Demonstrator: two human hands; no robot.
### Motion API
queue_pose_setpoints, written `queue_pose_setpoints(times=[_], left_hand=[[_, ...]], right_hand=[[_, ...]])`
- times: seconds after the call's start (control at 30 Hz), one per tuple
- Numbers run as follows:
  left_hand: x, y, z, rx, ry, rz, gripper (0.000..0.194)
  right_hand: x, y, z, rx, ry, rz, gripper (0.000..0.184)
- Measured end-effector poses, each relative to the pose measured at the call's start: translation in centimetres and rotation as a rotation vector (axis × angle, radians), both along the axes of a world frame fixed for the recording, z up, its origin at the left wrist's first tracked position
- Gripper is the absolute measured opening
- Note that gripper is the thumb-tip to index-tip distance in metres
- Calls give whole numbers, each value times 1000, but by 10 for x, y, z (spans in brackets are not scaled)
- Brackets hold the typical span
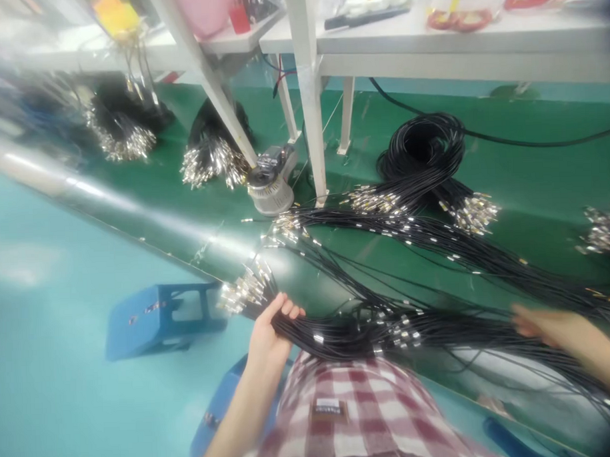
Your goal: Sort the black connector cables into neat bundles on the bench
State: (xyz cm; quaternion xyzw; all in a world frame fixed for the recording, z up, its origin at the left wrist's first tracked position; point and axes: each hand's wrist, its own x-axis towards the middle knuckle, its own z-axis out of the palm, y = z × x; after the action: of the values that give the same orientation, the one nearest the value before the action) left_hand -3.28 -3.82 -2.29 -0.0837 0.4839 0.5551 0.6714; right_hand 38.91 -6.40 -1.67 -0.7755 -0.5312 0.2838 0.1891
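A: Report the left end of the station.
B: 1 blue stool (143,324) stands on the floor (44,371). At the rear of the green tabletop (534,204) lie 2 black rear cable bundles (215,151), metal connectors facing the near side.

A: State the left hand (273,323).
B: Fingers and thumb are closed around the held cable bundle (313,335), just behind its metal connector ends (244,290). This bundle runs rightward along the near edge of the tabletop, in front of the checked garment (361,413).

A: Report the middle.
B: 1 grey device (272,189) with a round base stands beside a white frame leg (308,108). Right of it, a black cable coil (422,144) lies behind a long cable bundle (465,243), which extends toward the right edge of view.

A: State the right hand (553,323).
B: It is at the right-hand stretch of the held cable bundle. Motion blur covers the fingertips; whether they pinch any cable cannot be told.

A: Far right?
B: 1 connector cluster (605,228) on the tabletop, partly cut off.
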Motion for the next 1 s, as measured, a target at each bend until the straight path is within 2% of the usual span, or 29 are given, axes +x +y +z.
queue_pose_setpoints(times=[0.1, 0.17, 0.27, 0.33, 0.43, 0.5, 0.57, 0.63, 0.73, 0.83, 0.9, 1.0], left_hand=[[1, 4, 0, -2, 0, 0, 18], [1, 7, 1, -18, 3, -8, 17], [2, 11, 1, -44, 0, -34, 17], [1, 12, 0, -43, -9, -55, 16], [-1, 14, -4, -17, -26, -81, 15], [-3, 15, -6, -3, -42, -99, 16], [-3, 18, -6, 3, -50, -114, 14], [0, 21, -3, 15, -38, -123, 11], [8, 26, 8, 79, 4, -158, 26], [19, 26, 21, 168, 58, -240, 24], [26, 24, 28, 177, 100, -269, 17], [32, 18, 34, 151, 140, -248, 13]], right_hand=[[-79, 67, -36, -94, 26, 269, 26], [-148, 113, -60, -57, 47, 352, 15], [-237, 167, -94, -38, 40, 410, 16], [-273, 188, -112, -37, 12, 396, 15], [-289, 198, -123, -16, -9, 377, 13], [-282, 194, -117, 20, 9, 390, 16], [-269, 181, -100, 53, 60, 420, 18], [-255, 160, -74, 75, 136, 460, 18], [-237, 119, -31, 142, 258, 531, 16], [-227, 81, 5, 312, 285, 570, 10], [-222, 64, 17, 369, 253, 580, 6], [-205, 48, 16, 406, 226, 633, 7]])
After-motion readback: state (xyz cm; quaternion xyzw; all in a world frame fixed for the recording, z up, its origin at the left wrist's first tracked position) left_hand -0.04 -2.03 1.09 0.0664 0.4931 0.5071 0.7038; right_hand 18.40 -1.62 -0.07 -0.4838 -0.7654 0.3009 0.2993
